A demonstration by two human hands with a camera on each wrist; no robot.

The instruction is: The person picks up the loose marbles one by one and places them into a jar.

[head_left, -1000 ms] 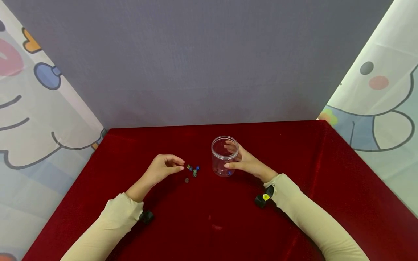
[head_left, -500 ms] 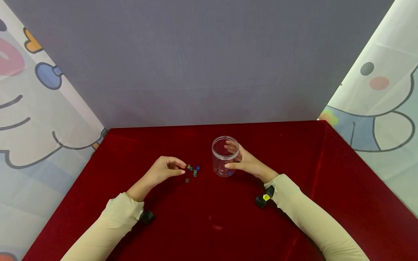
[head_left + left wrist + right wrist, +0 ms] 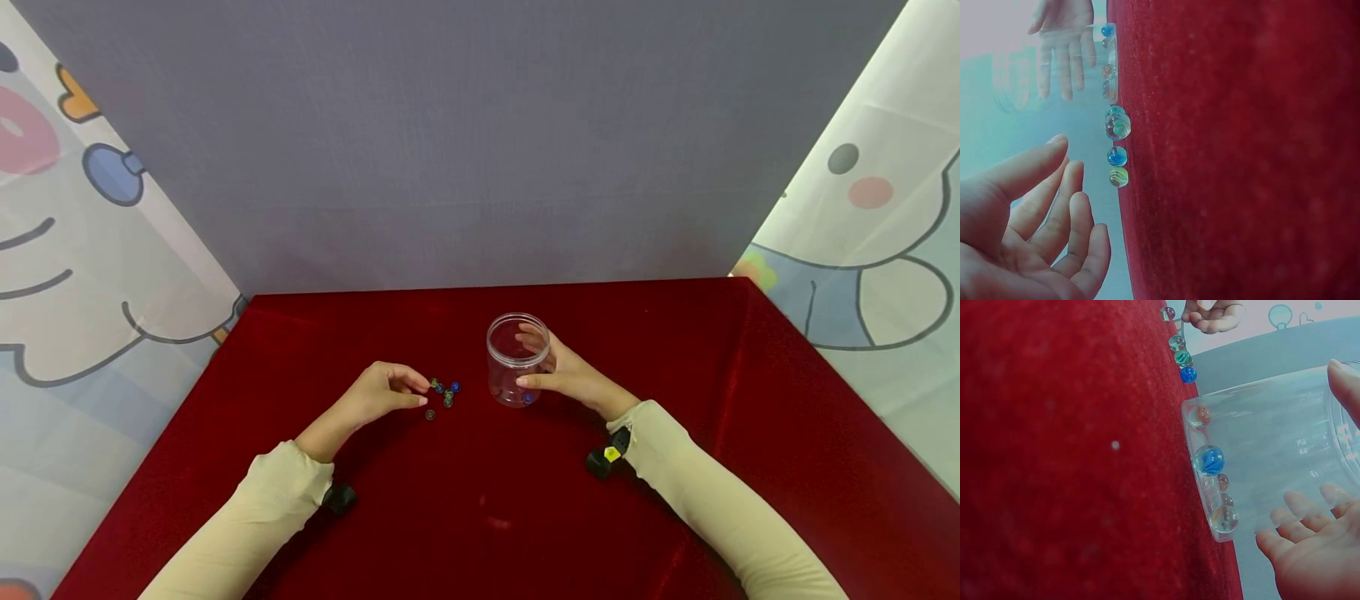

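"Cloth (image 3: 487,475), red, one, beneath everything. Next?"

"Jar (image 3: 498,371), clear, standing upright, mouth up; right hand (image 3: 562,375) curled round its side."

"Left hand (image 3: 381,392)?"

"Fingers loosely bent, thumb parted from them, nothing visibly held."

"Marbles?"

"Several jarred marbles (image 3: 1210,460) at the bottom (one blue). Loose marbles (image 3: 448,396): a cluster on the cloth, just right of the left hand, the nearer one, and between it and the jar. Round: no long axis. Stray marble (image 3: 431,414), closer to the person."
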